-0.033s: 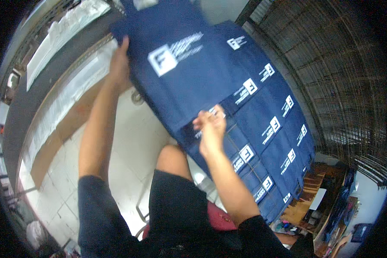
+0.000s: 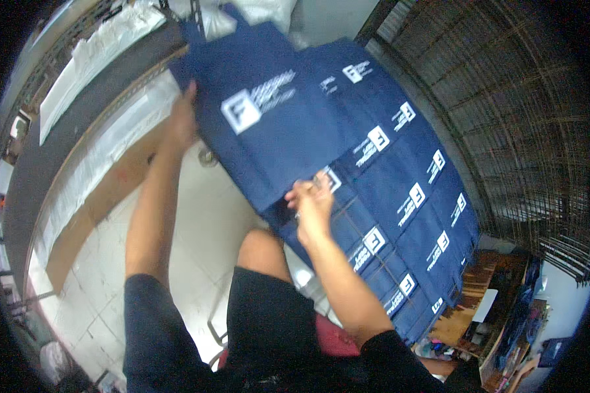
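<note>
A large navy fabric panel (image 2: pixel 288 137) with white printed patches lies slanted in front of me, on top of more printed navy fabric pieces (image 2: pixel 400 209) laid in rows. My left hand (image 2: pixel 185 118) grips the panel's left edge; the thumb shows, while motion blurs the hand and the other fingers are hidden. Over the panel's near lower corner is my right hand (image 2: pixel 313 196), its fingers curled together. Whatever sits in those fingers, if anything, is too small to make out. A white print patch partly shows just beside the fingertips.
On the left stand a dark shelf (image 2: pixel 29 147) with white sheets (image 2: pixel 92 62) and a brown cardboard piece (image 2: pixel 105 203). Pale floor tiles (image 2: pixel 98 301) show below. A wooden table (image 2: pixel 459 321) stands at the lower right. My bare knee (image 2: pixel 262 252) is close to the fabric.
The panel's far end sits a little lower in view, with more white material showing beyond it. Both hands have shifted slightly downward, the right one also a little leftward.
</note>
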Motion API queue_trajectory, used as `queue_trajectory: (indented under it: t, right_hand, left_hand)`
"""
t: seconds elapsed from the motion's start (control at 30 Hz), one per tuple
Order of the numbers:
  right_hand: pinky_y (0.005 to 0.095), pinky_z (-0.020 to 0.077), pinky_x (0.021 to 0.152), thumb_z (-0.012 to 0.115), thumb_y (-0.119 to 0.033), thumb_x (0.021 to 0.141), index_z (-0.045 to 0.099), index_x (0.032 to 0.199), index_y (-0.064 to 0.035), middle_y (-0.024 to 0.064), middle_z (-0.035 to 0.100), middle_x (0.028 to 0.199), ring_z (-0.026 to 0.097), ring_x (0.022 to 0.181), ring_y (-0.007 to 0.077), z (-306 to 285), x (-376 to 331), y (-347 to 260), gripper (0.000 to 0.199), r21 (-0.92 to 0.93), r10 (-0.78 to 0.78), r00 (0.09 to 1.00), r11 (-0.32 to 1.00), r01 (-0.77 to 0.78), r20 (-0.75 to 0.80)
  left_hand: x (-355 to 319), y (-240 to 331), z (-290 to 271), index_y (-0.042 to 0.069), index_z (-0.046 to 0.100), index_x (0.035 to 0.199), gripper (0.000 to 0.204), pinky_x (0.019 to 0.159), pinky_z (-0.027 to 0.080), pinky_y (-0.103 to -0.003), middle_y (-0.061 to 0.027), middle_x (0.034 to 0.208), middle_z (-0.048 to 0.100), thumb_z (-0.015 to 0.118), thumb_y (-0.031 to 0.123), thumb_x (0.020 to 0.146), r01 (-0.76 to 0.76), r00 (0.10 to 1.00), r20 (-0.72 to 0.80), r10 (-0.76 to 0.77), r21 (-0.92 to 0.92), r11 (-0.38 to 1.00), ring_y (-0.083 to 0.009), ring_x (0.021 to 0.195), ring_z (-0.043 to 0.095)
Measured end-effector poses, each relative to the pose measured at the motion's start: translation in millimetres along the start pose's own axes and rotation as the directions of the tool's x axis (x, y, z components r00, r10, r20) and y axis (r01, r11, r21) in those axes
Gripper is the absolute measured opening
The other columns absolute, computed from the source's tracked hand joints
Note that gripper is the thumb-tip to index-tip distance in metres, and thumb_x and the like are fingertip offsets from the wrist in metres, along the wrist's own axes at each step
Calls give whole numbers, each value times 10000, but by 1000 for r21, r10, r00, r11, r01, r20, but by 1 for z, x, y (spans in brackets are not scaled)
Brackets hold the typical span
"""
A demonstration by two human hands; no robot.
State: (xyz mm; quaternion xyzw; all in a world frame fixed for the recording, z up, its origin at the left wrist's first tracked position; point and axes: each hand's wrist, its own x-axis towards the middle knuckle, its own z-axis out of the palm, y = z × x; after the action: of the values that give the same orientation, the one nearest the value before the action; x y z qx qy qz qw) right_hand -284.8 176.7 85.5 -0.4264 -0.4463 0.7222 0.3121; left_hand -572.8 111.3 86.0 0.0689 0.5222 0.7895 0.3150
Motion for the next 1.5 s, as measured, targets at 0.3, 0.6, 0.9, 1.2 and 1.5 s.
queue_trajectory:
  t: [0.3,0.6,0.9,1.2,1.5]
  right_hand:
    - [255,481,534,541,17,855,155,1381,31,127,563,834,605,640,169,-5,26,46,652,-189,81,997,979,-82,-12]
    - [256,493,493,572,11,838,176,1380,17,126,596,780,592,577,156,-6,38,30,672,-171,134,989,975,-142,-54]
    - [265,461,454,606,7,814,245,1353,-44,130,599,792,581,547,163,-13,47,38,650,-203,116,990,970,-131,-86]
    - [259,470,464,619,0,804,225,1362,-32,128,603,782,573,531,150,-14,46,39,684,-229,107,988,965,-131,-115]
    - [258,481,473,635,-26,807,235,1369,-42,126,611,770,579,534,151,-14,41,36,690,-292,88,987,948,-124,-132]
  left_hand:
    - [-5,-85,-39,4,486,1202,445,804,436,-347,-99,1022,588,529,37,760,-189,966,-88,243,398,898,-207,907,556]
    - [-4,-84,-36,26,310,1374,708,679,460,-254,-108,1083,586,531,-66,708,-230,951,-88,295,436,870,-155,834,578]
    - [-8,-90,-40,57,290,1401,732,573,409,-222,-44,881,576,574,-7,729,-258,952,-51,302,400,879,-103,695,529]
    - [-11,-84,-32,66,274,1410,723,591,423,-226,-70,957,594,556,-11,748,-204,972,-35,234,374,905,-120,745,550]
    - [-3,-86,-37,68,230,1421,749,678,453,-250,-101,1088,573,553,-21,751,-157,980,-62,188,335,929,-154,858,571]
